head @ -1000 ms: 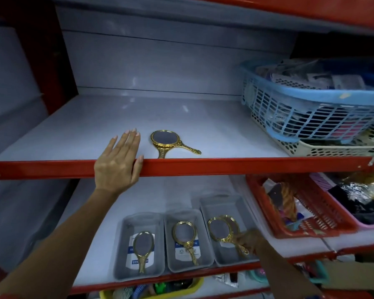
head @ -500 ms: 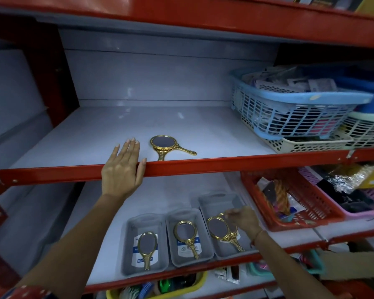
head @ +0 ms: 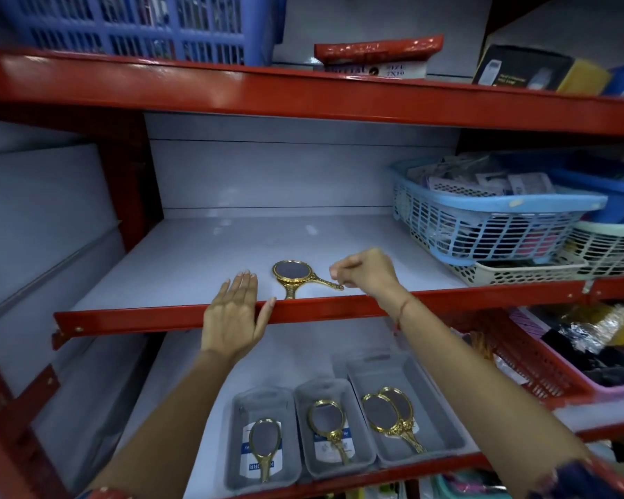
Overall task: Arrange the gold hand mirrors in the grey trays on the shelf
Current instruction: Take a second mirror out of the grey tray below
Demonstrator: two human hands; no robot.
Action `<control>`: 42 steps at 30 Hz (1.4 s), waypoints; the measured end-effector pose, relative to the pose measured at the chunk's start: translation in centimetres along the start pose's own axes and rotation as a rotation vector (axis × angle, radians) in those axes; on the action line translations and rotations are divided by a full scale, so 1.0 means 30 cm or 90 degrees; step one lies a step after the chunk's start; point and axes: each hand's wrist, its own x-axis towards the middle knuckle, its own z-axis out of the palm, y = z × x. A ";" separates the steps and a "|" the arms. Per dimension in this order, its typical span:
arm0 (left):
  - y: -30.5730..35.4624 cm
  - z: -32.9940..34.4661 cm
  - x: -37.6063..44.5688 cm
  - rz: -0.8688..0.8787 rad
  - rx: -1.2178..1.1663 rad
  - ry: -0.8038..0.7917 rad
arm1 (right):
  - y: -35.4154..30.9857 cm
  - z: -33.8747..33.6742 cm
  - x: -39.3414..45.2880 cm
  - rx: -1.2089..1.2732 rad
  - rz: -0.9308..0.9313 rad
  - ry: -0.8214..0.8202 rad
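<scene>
- Right hand (head: 366, 271), fingers curled but holding nothing, is just right of the stacked gold hand mirrors (head: 296, 279); pinch the sideways handle's tip.
- Left hand (head: 235, 311) lies flat, fingers spread, just left of them, bracing.
- Carry one to the leftmost grey tray (head: 263, 441) below them.

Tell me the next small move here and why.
Probably close the right hand on the handle of the top mirror and lift it. Its curled fingers sit right at the handle tip, two mirrors are stacked there, and the left hand only braces the shelf edge.
</scene>
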 end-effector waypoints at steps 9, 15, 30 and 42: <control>-0.008 0.020 0.013 -0.001 0.000 0.009 | -0.031 0.144 0.212 -0.384 0.065 -0.125; -0.014 0.035 0.018 0.004 0.007 0.022 | -0.024 0.139 0.273 -0.328 0.130 -0.277; -0.013 0.015 -0.008 0.010 0.004 0.002 | 0.050 -0.070 -0.033 0.309 0.290 -0.391; -0.015 0.030 -0.005 0.012 0.001 0.037 | 0.361 0.028 -0.235 0.249 0.403 -0.454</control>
